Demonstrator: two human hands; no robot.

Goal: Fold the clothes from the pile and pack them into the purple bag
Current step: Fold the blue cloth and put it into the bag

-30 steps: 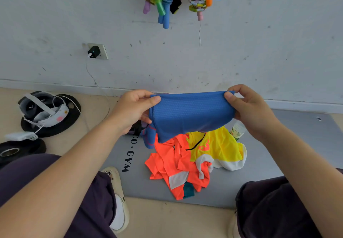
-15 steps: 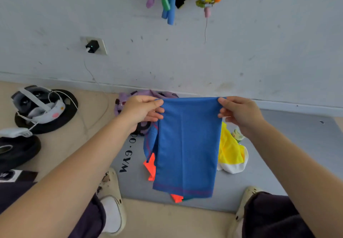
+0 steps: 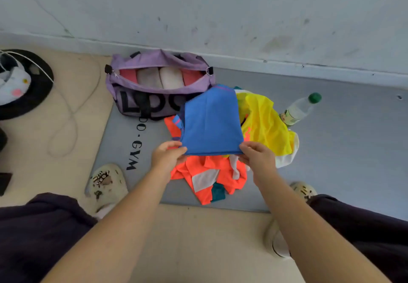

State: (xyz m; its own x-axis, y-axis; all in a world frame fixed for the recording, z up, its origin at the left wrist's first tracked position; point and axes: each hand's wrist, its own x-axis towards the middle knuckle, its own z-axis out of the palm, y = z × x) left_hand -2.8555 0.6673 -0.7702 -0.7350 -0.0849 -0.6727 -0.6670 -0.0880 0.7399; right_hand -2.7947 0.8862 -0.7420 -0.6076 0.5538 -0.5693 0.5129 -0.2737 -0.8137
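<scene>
A blue garment [image 3: 210,121] lies spread over the pile, its far end reaching the purple bag [image 3: 136,104]. My left hand [image 3: 167,155] pinches its near left corner and my right hand [image 3: 257,157] pinches its near right corner. Under it lie an orange garment [image 3: 205,179] and a yellow garment [image 3: 265,123] on the grey mat [image 3: 342,150]. The bag stands unzipped against the wall, with several rolled pink and white clothes [image 3: 159,76] inside.
A plastic bottle with a green cap [image 3: 298,110] lies right of the pile. A headset on a black disc [image 3: 19,84] and a white cable [image 3: 66,115] are on the floor at left. My slippers [image 3: 106,183] rest at the mat's near edge.
The blue garment was held up in the air between both hands; now it has been lowered and laid forward over the pile. The view has tilted down and the open bag shows.
</scene>
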